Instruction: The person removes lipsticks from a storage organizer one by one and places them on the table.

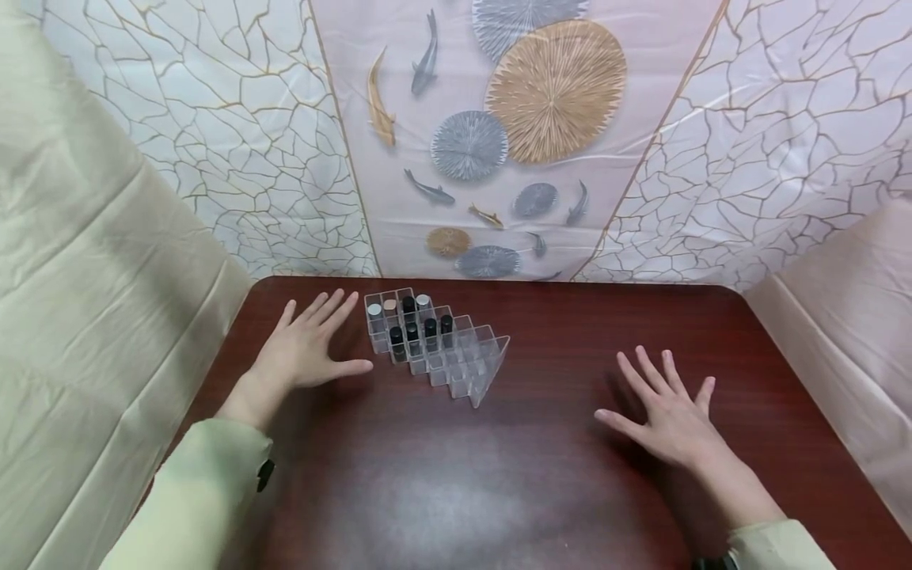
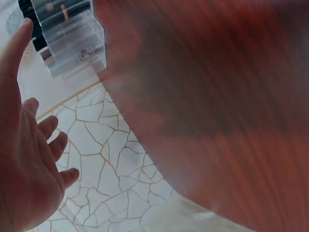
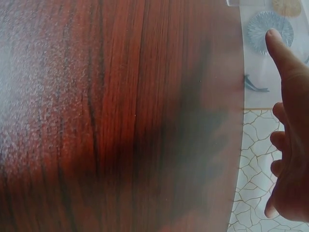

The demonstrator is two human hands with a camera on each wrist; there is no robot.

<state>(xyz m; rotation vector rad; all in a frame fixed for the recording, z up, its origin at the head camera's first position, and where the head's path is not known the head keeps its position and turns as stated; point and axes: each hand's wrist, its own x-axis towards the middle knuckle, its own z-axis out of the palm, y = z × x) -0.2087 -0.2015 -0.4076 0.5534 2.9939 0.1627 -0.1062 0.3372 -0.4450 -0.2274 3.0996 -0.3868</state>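
A clear stepped plastic rack (image 1: 463, 360) stands at the back left of the dark wood table, set at a slant. Several small bottles with black, white and beige caps, such as a black-capped bottle (image 1: 397, 340), fill its left compartments; those at its right end hold nothing. Just left of the rack, my left hand (image 1: 302, 348) hovers with fingers spread and thumb pointing toward it. In the left wrist view the rack (image 2: 72, 41) shows beyond the thumb. My right hand (image 1: 670, 416) is held over the table's right side, fingers spread, holding nothing, its shadow beneath it.
The reddish-brown table (image 1: 442, 475) has rounded back corners. Behind it hangs a patterned cloth (image 1: 470, 150) with fish and leaf designs. Pale cloth drapes (image 1: 85, 317) flank both sides of the table.
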